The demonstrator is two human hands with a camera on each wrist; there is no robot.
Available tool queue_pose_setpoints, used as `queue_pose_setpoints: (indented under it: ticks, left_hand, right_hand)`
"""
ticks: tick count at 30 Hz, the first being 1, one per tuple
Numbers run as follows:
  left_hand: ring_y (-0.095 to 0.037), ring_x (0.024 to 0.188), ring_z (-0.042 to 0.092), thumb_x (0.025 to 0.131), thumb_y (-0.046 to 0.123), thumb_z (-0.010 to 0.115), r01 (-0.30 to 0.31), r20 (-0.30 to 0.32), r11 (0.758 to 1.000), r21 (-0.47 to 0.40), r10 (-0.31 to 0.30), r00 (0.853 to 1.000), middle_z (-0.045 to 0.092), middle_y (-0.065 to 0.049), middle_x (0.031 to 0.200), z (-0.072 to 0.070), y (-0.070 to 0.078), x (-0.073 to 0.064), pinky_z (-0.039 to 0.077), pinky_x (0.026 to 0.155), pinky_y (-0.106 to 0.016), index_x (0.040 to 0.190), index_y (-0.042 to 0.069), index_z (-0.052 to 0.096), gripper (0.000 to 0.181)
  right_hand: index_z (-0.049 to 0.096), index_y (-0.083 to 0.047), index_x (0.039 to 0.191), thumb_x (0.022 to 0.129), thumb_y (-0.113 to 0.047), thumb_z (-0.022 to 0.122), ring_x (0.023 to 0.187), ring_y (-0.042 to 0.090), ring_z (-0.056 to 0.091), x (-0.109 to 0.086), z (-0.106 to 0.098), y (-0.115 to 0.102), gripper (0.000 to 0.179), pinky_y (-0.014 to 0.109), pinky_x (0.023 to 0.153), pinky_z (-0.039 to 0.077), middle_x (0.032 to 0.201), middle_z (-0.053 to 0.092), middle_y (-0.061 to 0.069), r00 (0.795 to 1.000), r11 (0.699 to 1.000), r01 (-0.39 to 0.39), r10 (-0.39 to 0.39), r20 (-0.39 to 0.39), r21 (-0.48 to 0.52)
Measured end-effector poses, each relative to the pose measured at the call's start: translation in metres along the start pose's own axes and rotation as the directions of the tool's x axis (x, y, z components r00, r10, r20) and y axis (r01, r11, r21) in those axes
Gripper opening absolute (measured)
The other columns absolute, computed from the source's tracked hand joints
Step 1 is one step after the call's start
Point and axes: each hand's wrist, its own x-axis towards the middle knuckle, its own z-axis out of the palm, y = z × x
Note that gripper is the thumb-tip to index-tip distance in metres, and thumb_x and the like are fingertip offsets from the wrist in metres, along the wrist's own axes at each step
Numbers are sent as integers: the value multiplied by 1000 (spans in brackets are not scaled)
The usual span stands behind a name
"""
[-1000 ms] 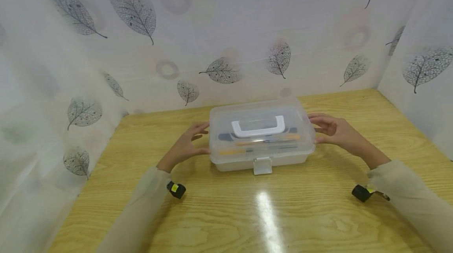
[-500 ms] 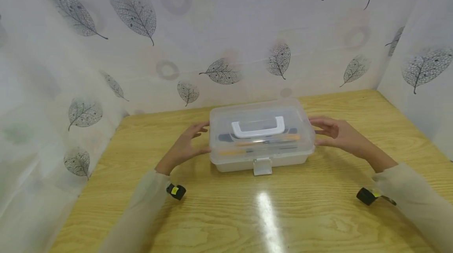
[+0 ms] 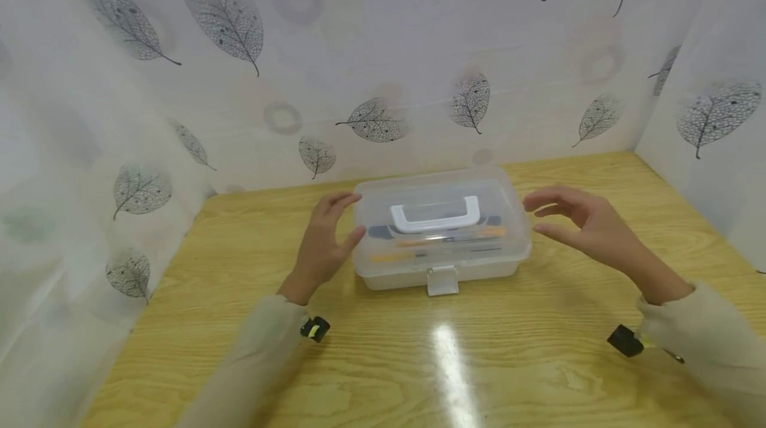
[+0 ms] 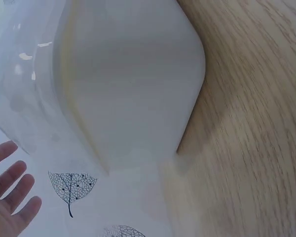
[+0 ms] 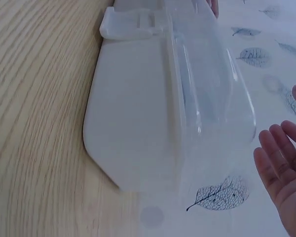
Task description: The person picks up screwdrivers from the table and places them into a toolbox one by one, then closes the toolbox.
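A clear-lidded plastic storage box with a white carry handle sits on the wooden table, its lid down. Orange and dark items show blurrily through the lid. The front latch hangs outward from the box. At the box's left end is my left hand, thumb and fingers spread beside the lid; whether its tips touch the lid I cannot tell. My right hand hovers off the right end with fingers loosely bent, holding nothing. The right wrist view shows its fingers apart from the lid.
The wooden table extends in front of the box and to both sides. Behind it hangs a pale sheet printed with dark leaves, which also runs along the left and right sides. A small black camera sits on each wrist.
Both hands have come away from the box's lower ends and risen. The left moved up beside the lid; the right drew off to the right. The box has stayed in place.
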Motion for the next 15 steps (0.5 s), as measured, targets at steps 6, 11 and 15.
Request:
queue_pose_setpoints:
  ticks: [6,11,15]
  left_hand:
    - [-29,118,50,84,21,64,-21,-39,983,181,28,999,55,-14,124,4,7,1,42,102,-43,124,5,57,44]
    - [-30,110,55,82,22,63,-48,-103,962,271,78,992,60,-14,115,7,15,3,45,97,-43,117,5,62,39]
    - [-30,106,57,82,23,61,-71,-135,953,296,115,984,62,-14,111,10,18,5,46,95,-43,112,5,64,35]
  right_hand:
    - [62,-3,113,72,10,72,95,1,62,3,23,-19,45,9,86,47,103,68,1,977,974,204,-197,77,-99]
    - [63,-5,112,76,-6,75,89,8,64,3,51,-31,37,16,81,51,103,69,2,933,930,333,-301,198,-153]
    - [62,-9,113,83,-16,70,98,16,64,-2,74,-36,32,30,83,54,110,67,3,906,922,314,-221,360,-225]
